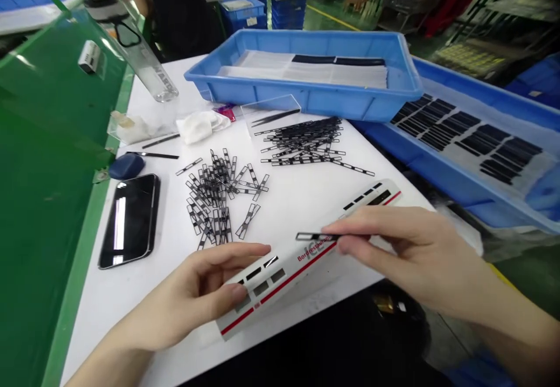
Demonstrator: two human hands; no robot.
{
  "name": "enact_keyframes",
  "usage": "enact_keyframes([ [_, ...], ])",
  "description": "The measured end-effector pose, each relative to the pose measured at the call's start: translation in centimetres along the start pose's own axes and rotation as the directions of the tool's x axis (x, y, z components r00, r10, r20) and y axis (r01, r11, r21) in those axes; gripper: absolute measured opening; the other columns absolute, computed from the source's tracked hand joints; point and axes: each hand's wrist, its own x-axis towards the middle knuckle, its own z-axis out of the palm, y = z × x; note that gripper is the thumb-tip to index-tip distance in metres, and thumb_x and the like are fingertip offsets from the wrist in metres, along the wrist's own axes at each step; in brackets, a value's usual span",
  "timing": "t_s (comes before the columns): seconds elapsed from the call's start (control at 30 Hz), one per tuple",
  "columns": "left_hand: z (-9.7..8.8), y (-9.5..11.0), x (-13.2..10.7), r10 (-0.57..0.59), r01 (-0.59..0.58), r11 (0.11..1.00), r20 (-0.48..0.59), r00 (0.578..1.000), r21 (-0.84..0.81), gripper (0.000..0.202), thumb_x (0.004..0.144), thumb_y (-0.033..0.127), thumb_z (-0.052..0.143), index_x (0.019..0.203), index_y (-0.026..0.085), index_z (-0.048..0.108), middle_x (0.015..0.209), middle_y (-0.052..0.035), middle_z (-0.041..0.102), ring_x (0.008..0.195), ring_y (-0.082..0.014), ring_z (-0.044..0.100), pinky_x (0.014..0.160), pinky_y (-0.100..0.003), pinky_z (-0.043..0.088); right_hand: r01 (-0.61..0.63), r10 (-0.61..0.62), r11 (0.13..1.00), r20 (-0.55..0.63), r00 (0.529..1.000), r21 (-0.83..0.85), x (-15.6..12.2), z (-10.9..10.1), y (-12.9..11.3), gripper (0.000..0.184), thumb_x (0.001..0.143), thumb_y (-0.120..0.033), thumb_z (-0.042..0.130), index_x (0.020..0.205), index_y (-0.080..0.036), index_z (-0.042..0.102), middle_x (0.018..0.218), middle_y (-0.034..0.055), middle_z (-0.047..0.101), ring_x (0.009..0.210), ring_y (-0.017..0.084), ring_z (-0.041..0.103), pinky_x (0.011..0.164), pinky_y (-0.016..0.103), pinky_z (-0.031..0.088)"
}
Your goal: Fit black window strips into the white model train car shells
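My left hand (199, 293) grips the near end of a long white model train shell (306, 255) with a red stripe and dark window openings. It lies slanted over the front edge of the white table (297, 200). My right hand (411, 250) pinches a thin black window strip (317, 236) and holds it just above the middle of the shell. A heap of short black window frames (219, 194) lies behind my left hand. A pile of longer black strips (306, 142) lies further back.
A black phone (129, 220) lies at the left, with a dark blue pouch (126, 166) and white cloth (201, 125) behind it. Black tweezers (275, 117) rest near a blue tray (306, 95). A second blue tray (464, 159) with black strips sits right. A person in black stands behind.
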Motion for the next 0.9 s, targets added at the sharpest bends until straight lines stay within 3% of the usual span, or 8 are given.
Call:
enact_keyframes([
  [0.07,0.0,-0.1,-0.1,0.013,-0.012,0.998,-0.010,1.000,0.066,0.039,0.098,0.036,0.076,0.137,0.039,0.074,0.142,-0.0039,0.074,0.123,-0.0261,0.072,0.095,-0.027,0.062,-0.137,0.121,0.983,0.135,0.984,0.124,0.2,0.6,-1.3,0.013,0.098,-0.029,0.075,0.103,-0.035,0.085,0.086,-0.0032,0.081,0.073,0.013,0.075,0.060,0.020,0.059],
  [0.17,0.1,-0.1,-0.2,0.007,-0.006,0.986,-0.005,1.000,0.167,0.039,0.099,0.037,0.075,0.137,0.045,0.073,0.124,0.0001,0.081,0.090,-0.0187,0.075,0.072,-0.021,0.061,-0.297,0.253,0.921,0.191,0.948,0.251,0.6,1.3,-1.8,0.010,0.094,-0.032,0.077,0.097,-0.031,0.087,0.071,-0.0021,0.075,0.060,0.012,0.069,0.050,0.017,0.054],
  [0.23,0.2,0.0,-0.2,0.018,-0.021,0.982,0.018,1.000,0.189,0.040,0.099,0.037,0.073,0.137,0.049,0.071,0.120,0.0027,0.082,0.081,-0.0154,0.073,0.066,-0.019,0.058,-0.345,0.291,0.895,0.215,0.932,0.284,0.7,1.7,-1.6,0.010,0.093,-0.032,0.078,0.097,-0.030,0.087,0.065,-0.0021,0.073,0.053,0.010,0.064,0.043,0.016,0.049],
  [0.4,0.0,0.2,-0.1,0.042,-0.052,0.996,0.119,0.992,0.077,0.049,0.099,0.031,0.073,0.144,0.047,0.066,0.142,0.0004,0.074,0.124,-0.0260,0.071,0.095,-0.027,0.060,-0.412,0.325,0.833,0.277,0.904,0.368,0.9,2.1,-1.6,0.011,0.094,-0.030,0.080,0.103,-0.029,0.086,0.065,-0.0031,0.074,0.050,0.008,0.064,0.040,0.013,0.048],
  [0.47,-0.2,0.2,0.0,0.045,-0.054,0.997,0.135,0.990,0.062,0.051,0.098,0.028,0.074,0.146,0.045,0.065,0.141,-0.0012,0.074,0.126,-0.0264,0.070,0.097,-0.028,0.058,-0.450,0.343,0.789,0.308,0.888,0.419,1.0,2.2,-1.7,0.009,0.093,-0.030,0.081,0.101,-0.028,0.085,0.067,-0.0029,0.076,0.049,0.008,0.065,0.043,0.013,0.053],
  [0.67,-0.3,0.2,0.1,0.022,-0.028,0.999,0.145,0.989,0.039,0.047,0.100,0.033,0.071,0.145,0.045,0.065,0.132,0.0001,0.078,0.104,-0.0216,0.076,0.076,-0.022,0.057,-0.401,0.321,0.808,0.249,0.914,0.432,1.1,2.6,-2.0,0.004,0.087,-0.027,0.087,0.089,-0.030,0.086,0.072,-0.0028,0.080,0.043,0.007,0.059,0.042,0.013,0.056],
  [0.77,-0.2,0.0,0.1,0.028,-0.028,1.000,0.154,0.988,-0.001,0.046,0.101,0.035,0.071,0.146,0.045,0.064,0.133,0.0000,0.078,0.109,-0.0234,0.075,0.079,-0.023,0.057,-0.311,0.262,0.894,0.186,0.947,0.323,0.5,3.0,-2.7,0.008,0.088,-0.026,0.085,0.091,-0.033,0.086,0.079,-0.0023,0.081,0.045,0.008,0.062,0.042,0.016,0.057],
  [0.9,0.2,-0.2,0.0,0.067,-0.062,0.997,0.145,0.987,-0.040,0.055,0.096,0.023,0.074,0.146,0.044,0.065,0.135,0.0009,0.077,0.114,-0.0238,0.075,0.085,-0.024,0.060,-0.211,0.199,0.958,0.083,0.977,0.191,-0.2,4.0,-3.7,0.015,0.086,-0.021,0.083,0.094,-0.035,0.084,0.079,-0.0031,0.080,0.052,0.012,0.068,0.042,0.018,0.056],
])
